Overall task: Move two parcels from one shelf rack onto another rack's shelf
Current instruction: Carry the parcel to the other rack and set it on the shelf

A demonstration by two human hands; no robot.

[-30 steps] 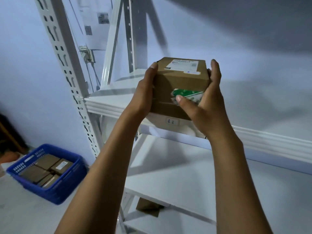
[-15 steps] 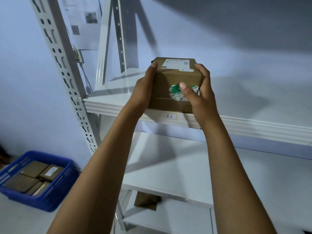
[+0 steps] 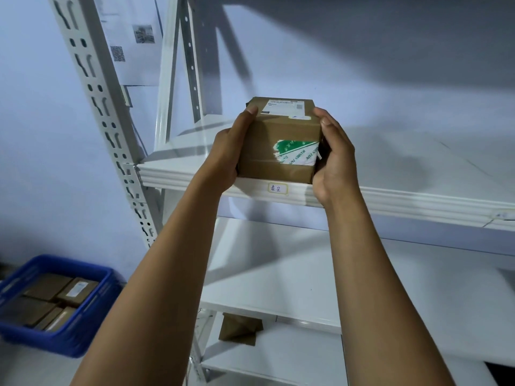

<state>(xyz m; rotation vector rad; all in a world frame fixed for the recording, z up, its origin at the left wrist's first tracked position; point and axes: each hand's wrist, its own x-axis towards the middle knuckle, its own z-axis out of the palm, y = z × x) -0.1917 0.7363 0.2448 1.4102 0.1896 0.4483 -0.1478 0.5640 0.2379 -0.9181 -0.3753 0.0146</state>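
A brown cardboard parcel point(image 3: 276, 140) with a white shipping label on top and green-and-white tape on its near face sits at the front edge of a white rack shelf point(image 3: 412, 162). My left hand point(image 3: 228, 151) presses its left side, fingers reaching the top corner. My right hand point(image 3: 333, 157) clasps its right side. Whether the parcel's base rests fully on the shelf is hidden by my hands.
A perforated white upright point(image 3: 103, 118) stands at the left. Lower shelves point(image 3: 306, 274) sit beneath; a small brown parcel point(image 3: 239, 328) lies on a lower shelf. A blue crate point(image 3: 80, 341) with several brown parcels sits on the floor at left.
Both hands have carried the parcel forward and down to the shelf's front edge. My right thumb slid off the taped face to the parcel's right side.
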